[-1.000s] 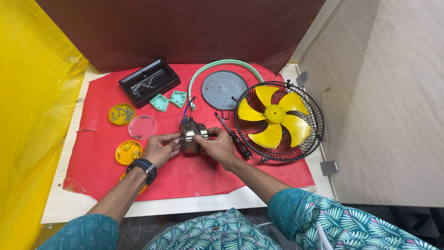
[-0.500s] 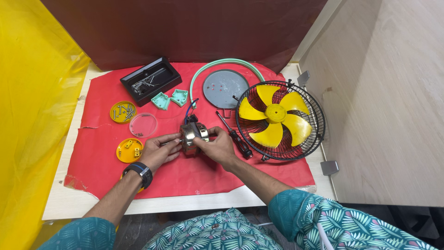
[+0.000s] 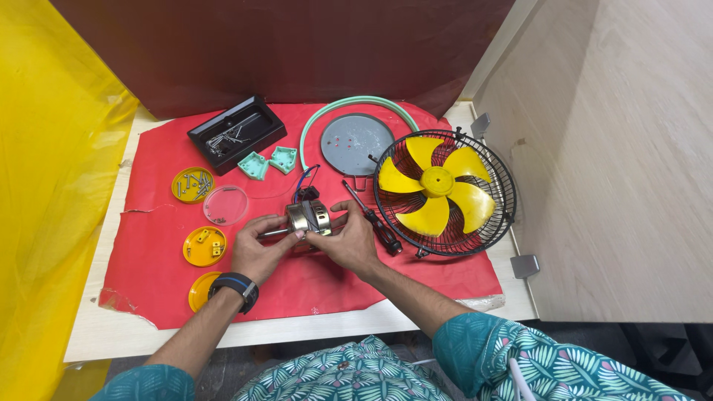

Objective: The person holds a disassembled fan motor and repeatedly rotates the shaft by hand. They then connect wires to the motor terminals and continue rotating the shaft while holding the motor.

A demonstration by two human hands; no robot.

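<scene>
We see a small silvery fan motor (image 3: 310,217), a short metal cylinder with a thin shaft sticking out toward 9 o'clock and coloured wires trailing off toward 12 o'clock. It lies on its side, lifted just above the red mat (image 3: 445,271), gripped between our left hand (image 3: 256,249) and right hand (image 3: 349,239).

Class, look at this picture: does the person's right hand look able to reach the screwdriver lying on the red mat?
Probably yes. The screwdriver lies right beside the right hand, with nothing between them, but that hand and the left hand both grip the small motor, so it must let go first.
</scene>
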